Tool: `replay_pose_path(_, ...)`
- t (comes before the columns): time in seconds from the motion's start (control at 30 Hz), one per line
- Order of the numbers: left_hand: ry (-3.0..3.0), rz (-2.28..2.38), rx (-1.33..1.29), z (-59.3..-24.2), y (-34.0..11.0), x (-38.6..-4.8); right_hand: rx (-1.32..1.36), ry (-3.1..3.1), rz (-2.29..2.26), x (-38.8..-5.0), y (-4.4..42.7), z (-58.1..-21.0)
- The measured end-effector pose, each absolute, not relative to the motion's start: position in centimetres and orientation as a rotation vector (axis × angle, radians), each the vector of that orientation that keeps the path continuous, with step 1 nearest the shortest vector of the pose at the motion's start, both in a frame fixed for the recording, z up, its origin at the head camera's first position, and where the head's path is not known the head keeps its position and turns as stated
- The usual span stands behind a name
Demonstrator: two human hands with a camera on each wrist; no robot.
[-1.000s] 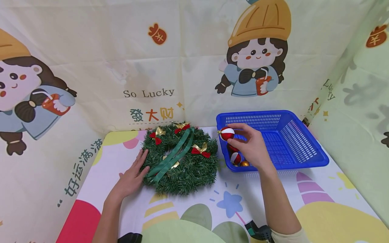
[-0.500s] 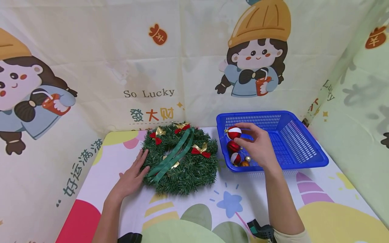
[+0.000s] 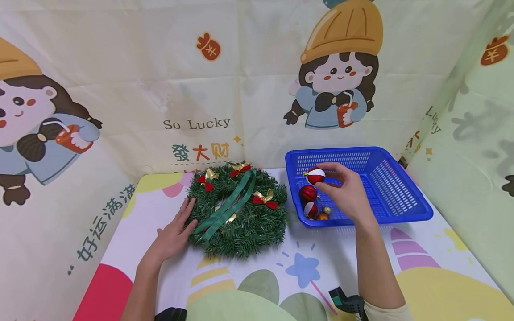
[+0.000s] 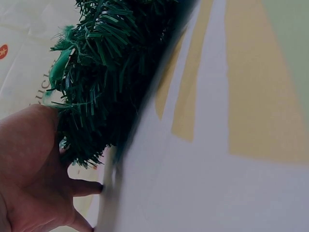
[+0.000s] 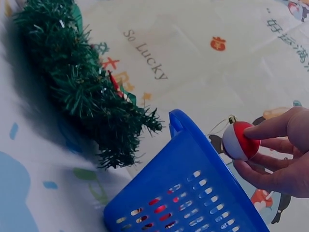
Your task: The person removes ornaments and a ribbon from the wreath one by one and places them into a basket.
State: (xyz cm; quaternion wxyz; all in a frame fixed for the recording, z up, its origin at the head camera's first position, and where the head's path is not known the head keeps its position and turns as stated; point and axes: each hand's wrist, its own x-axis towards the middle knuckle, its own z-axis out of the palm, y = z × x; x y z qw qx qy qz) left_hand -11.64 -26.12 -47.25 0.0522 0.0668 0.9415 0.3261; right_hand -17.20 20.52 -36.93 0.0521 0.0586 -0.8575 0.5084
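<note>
Above the left part of the blue basket (image 3: pixel 409 196), my right hand (image 3: pixel 347 191) pinches a red and white Christmas ball (image 3: pixel 316 176) between thumb and fingers. In the right wrist view the ball (image 5: pixel 240 140) shows its gold cap and a thin hanging loop. My left hand (image 3: pixel 173 236) rests against the left edge of a green wreath (image 3: pixel 249 232), its fingers extended. The wreath carries red and gold bows (image 3: pixel 265 199) and a long green ribbon (image 3: pixel 225 207). The left wrist view shows the left hand (image 4: pixel 34 174) beside the needles, some fingertips hidden.
Inside the basket's left end lie a red ball (image 3: pixel 308 193), another red and white ball (image 3: pixel 311 209) and small gold ones (image 3: pixel 323 216). A printed cloth (image 3: pixel 265 281) covers the table. A patterned curtain (image 3: pixel 257 89) hangs behind.
My right hand has moved right with the Christmas ball, from the basket's left rim to over its inside. More balls in the basket now show. The left hand and wreath have stayed put.
</note>
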Motion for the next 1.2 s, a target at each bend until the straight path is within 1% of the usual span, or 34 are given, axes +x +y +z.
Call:
replay_pose_path(0.5,2.855,1.015,0.215,-47.0,-26.1,-11.7,0.084,-2.882,1.321,-17.8,22.3,-37.5)
replay_pose_path(1.2,2.856,1.007,0.208,-47.0,-26.0,-11.6,0.057,-3.003,1.252,-18.4,24.7,-39.0)
